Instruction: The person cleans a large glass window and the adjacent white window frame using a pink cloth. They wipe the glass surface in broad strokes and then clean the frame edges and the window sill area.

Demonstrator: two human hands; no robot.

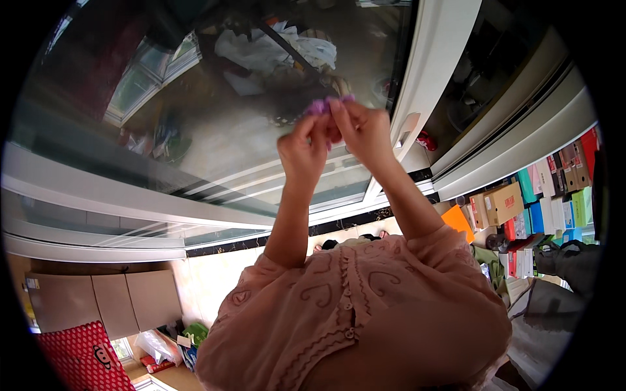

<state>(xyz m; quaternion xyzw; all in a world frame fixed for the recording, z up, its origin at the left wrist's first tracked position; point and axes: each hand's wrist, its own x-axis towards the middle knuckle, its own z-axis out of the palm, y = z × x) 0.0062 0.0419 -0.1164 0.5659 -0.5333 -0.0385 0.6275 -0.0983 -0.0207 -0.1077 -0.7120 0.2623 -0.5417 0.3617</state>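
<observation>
Glass door (222, 124), pale floor (205, 283), taupe cabinet (107, 300).

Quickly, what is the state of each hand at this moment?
Left hand: closed, pinching a small purple item.
Right hand: closed, pinching the same small purple item.

Both arms are stretched out in front, left forearm (292, 218) going nearly straight up mid-frame, right forearm (409, 193) slanting up and leftward. Left hand (301, 153) and right hand (370, 133) basically meet just above center, right beside each other, fingers (340, 117) bunched into tight little pinches.
</observation>
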